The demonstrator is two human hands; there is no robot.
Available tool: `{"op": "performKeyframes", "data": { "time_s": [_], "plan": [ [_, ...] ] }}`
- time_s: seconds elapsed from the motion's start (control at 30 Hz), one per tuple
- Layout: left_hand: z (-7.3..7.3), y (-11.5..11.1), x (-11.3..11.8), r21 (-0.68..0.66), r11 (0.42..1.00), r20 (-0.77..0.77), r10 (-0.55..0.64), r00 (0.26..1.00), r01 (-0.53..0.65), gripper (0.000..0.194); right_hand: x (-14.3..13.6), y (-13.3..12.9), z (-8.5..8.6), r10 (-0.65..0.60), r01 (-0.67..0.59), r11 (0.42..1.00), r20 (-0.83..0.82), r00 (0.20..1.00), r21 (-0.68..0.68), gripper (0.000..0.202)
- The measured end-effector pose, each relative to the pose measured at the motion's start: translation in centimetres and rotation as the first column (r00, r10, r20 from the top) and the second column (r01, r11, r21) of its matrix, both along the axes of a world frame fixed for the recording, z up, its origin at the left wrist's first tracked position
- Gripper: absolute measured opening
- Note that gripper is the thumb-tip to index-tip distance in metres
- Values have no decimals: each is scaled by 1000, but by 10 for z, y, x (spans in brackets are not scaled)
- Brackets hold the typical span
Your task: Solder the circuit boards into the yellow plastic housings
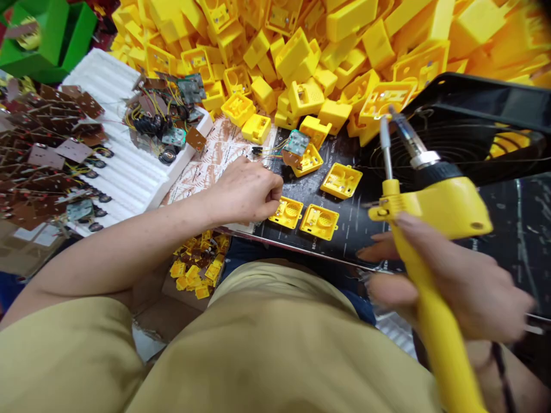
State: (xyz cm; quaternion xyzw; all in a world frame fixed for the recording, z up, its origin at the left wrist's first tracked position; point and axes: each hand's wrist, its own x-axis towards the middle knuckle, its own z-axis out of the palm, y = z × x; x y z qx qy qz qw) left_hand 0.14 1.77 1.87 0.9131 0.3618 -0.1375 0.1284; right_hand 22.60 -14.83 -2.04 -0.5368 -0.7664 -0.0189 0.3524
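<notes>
My right hand, blurred by motion, is wrapped around a yellow soldering gun whose metal tip and feed tube point up and away. My left hand rests low over the bench with its fingers curled closed; what they hold, if anything, is hidden. Just beside its knuckles lies an open yellow plastic case, partly covered by the hand. A second open case sits to its right, and a third case farther back. Beyond my left hand, a circuit board with wires leans on another yellow case.
A big heap of yellow cases fills the back. A black fan stands at the right rear. On the left, white foam bears wired boards and speakers, near piled brown boards. Below the bench edge, a box holds small yellow parts.
</notes>
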Motion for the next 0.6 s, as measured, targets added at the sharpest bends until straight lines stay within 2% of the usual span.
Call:
{"op": "performKeyframes", "data": {
  "time_s": [0.1, 0.2, 0.23, 0.3, 0.37, 0.43, 0.5, 0.53, 0.6],
  "plan": [
    [3, 1, -11, 49, 999, 64, -25, 998, 22, 22, -9, 17, -9, 25, -32, 996, 77, 997, 88, 29],
    [1, 1, -29, 167, 986, 261, -44, 964, 0, 47, -8, 30, -19, 70, -80, 991, 93, 993, 110, 23],
    [-4, 0, -34, 188, 982, 327, -70, 942, 8, 56, -6, 32, -21, 90, -101, 989, 100, 991, 111, 26],
    [-21, -6, -40, 198, 975, 397, -172, 901, 99, 66, -4, 35, -25, 125, -138, 984, 122, 985, 113, 34],
    [-39, -15, -43, 210, 953, 376, -283, 882, 217, 61, -4, 36, -27, 151, -166, 981, 140, 979, 101, 39],
    [-45, -22, -52, 235, 937, 318, -326, 890, 259, 48, -8, 38, -30, 169, -181, 981, 149, 974, 70, 38],
    [-32, -24, -72, 199, 944, 294, -314, 903, 264, 41, -12, 39, -34, 176, -185, 981, 144, 974, 51, 35],
    [-18, -23, -85, 155, 947, 304, -318, 898, 283, 40, -14, 39, -35, 175, -183, 982, 134, 975, 49, 35],
    [16, -17, -112, -44, 945, 281, -300, 912, 324, 39, -17, 39, -37, 174, -181, 981, 100, 980, 64, 38]
  ]
}}
